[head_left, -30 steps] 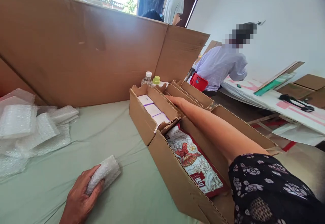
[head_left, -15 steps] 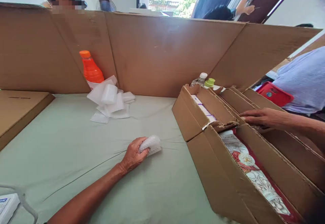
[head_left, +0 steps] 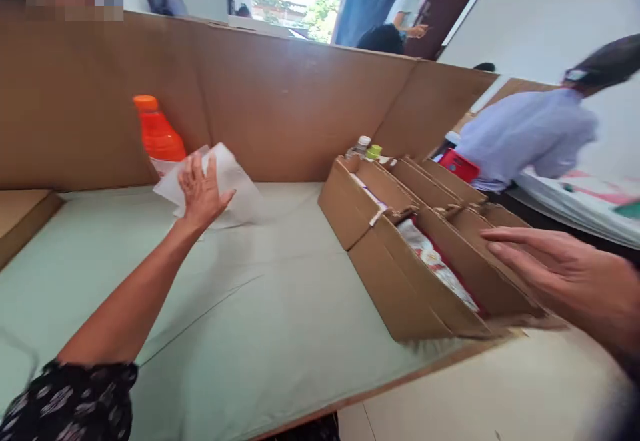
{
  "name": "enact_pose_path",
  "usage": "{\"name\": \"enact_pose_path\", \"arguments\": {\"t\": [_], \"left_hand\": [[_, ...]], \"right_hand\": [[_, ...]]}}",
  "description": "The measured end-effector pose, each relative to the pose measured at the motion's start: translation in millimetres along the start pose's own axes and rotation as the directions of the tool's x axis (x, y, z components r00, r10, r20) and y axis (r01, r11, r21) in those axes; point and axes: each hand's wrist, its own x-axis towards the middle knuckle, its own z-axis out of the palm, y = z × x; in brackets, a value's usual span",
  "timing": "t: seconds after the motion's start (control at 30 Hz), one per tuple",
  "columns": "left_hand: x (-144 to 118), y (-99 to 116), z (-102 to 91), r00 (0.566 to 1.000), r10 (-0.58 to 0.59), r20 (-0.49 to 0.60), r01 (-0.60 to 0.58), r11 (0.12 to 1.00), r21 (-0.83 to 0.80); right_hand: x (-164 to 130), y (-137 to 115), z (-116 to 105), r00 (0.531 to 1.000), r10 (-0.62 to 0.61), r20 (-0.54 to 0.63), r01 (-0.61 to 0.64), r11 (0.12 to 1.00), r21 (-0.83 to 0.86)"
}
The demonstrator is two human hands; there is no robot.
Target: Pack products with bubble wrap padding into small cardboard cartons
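My left hand [head_left: 203, 194] is open with its fingers spread, over the pile of thin white wrapping sheets [head_left: 233, 177] at the back left. One sheet stands tilted up behind the fingers. The small bubble-wrapped bundle does not show now. On the right, my right hand [head_left: 575, 277] is held above the outer side of the cardboard boxes [head_left: 420, 301], its fingers stretched out and nothing visible in them. A red and white patterned packet [head_left: 435, 261] lies inside the near compartment.
An orange bottle [head_left: 160, 134] leans by the cardboard wall [head_left: 290, 107]. Clear and green-capped bottles [head_left: 373, 152] stand behind the boxes. A flat carton [head_left: 25, 217] lies at left. A person in a light blue shirt [head_left: 525, 127] is at the right, beyond the table.
My left hand has moved back and left from mid-table to the white sheets and has opened from the bubble-wrapped bundle. My right hand has come out of the boxes. The view has turned right.
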Motion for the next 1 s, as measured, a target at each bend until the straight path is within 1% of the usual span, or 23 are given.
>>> {"name": "enact_pose_path", "arguments": {"t": [0.03, 0.07, 0.13, 0.2, 0.27, 0.3, 0.33, 0.37, 0.43, 0.47, 0.53, 0.57, 0.63, 0.73, 0.8, 0.87, 0.9, 0.93, 0.97, 1.0], "left_hand": [[-14, 2, 4.6, 0.998, 0.045, 0.035, -0.046, 0.999, 0.017], [-35, 3, 9.7, 0.994, 0.095, 0.059, -0.096, 0.995, 0.021], [-92, 0, 19.7, 0.979, 0.159, 0.126, -0.162, 0.987, 0.014], [-154, -8, 28.0, 0.946, 0.204, 0.254, -0.203, 0.979, -0.029], [-208, -19, 33.1, 0.904, 0.238, 0.356, -0.225, 0.971, -0.076], [-229, -23, 34.1, 0.897, 0.241, 0.371, -0.222, 0.971, -0.092], [-246, -28, 34.0, 0.893, 0.238, 0.381, -0.215, 0.971, -0.103], [-257, -32, 32.9, 0.899, 0.232, 0.371, -0.204, 0.972, -0.114], [-269, -37, 27.7, 0.910, 0.218, 0.353, -0.178, 0.974, -0.142], [-270, -39, 24.0, 0.916, 0.207, 0.344, -0.160, 0.974, -0.160], [-269, -39, 14.9, 0.927, 0.173, 0.334, -0.107, 0.973, -0.205], [-268, -37, 9.5, 0.932, 0.148, 0.331, -0.072, 0.971, -0.230], [-266, -30, -2.8, 0.939, 0.092, 0.332, 0.004, 0.960, -0.279], [-265, -14, -24.8, 0.934, 0.043, 0.353, 0.079, 0.943, -0.324], [-265, -1, -40.6, 0.927, 0.065, 0.369, 0.074, 0.934, -0.350], [-266, 8, -55.1, 0.905, 0.123, 0.407, 0.053, 0.917, -0.395], [-266, 12, -61.4, 0.888, 0.148, 0.436, 0.056, 0.905, -0.421], [-268, 14, -66.6, 0.868, 0.164, 0.469, 0.070, 0.894, -0.443], [-269, 15, -70.7, 0.848, 0.167, 0.503, 0.098, 0.883, -0.459], [-271, 16, -73.7, 0.828, 0.159, 0.538, 0.137, 0.872, -0.469]], "right_hand": [[-10, -11, -9, 0.999, -0.018, 0.045, 0.016, 0.999, 0.049], [-20, -20, -15, 0.998, -0.022, 0.062, 0.016, 0.996, 0.087], [-39, -34, -20, 0.998, -0.018, 0.052, 0.011, 0.992, 0.129], [-59, -42, -15, 1.000, -0.026, 0.012, 0.024, 0.990, 0.138], [-75, -48, -6, 0.999, -0.049, 0.001, 0.048, 0.990, 0.134], [-80, -51, 0, 0.999, -0.052, 0.015, 0.050, 0.991, 0.125], [-84, -54, 5, 0.998, -0.047, 0.046, 0.042, 0.993, 0.109], [-85, -58, 11, 0.995, -0.036, 0.088, 0.028, 0.996, 0.081], [-85, -65, 22, 0.986, -0.021, 0.168, 0.020, 1.000, 0.006], [-84, -68, 26, 0.980, -0.037, 0.195, 0.042, 0.999, -0.020], [-82, -76, 31, 0.969, -0.143, 0.199, 0.152, 0.988, -0.031], [-83, -81, 31, 0.958, -0.221, 0.182, 0.228, 0.973, -0.017], [-90, -94, 29, 0.919, -0.374, 0.123, 0.374, 0.927, 0.027], [-108, -121, 19, 0.848, -0.529, 0.020, 0.521, 0.841, 0.142], [-123, -139, 10, 0.797, -0.603, -0.040, 0.590, 0.763, 0.265], [-140, -148, 1, 0.768, -0.635, -0.087, 0.620, 0.702, 0.351], [-149, -148, -2, 0.776, -0.621, -0.108, 0.612, 0.701, 0.367], [-158, -145, -4, 0.804, -0.580, -0.132, 0.582, 0.722, 0.373], [-168, -139, -4, 0.845, -0.506, -0.172, 0.531, 0.756, 0.383], [-178, -132, -1, 0.890, -0.403, -0.214, 0.456, 0.792, 0.407]]}}
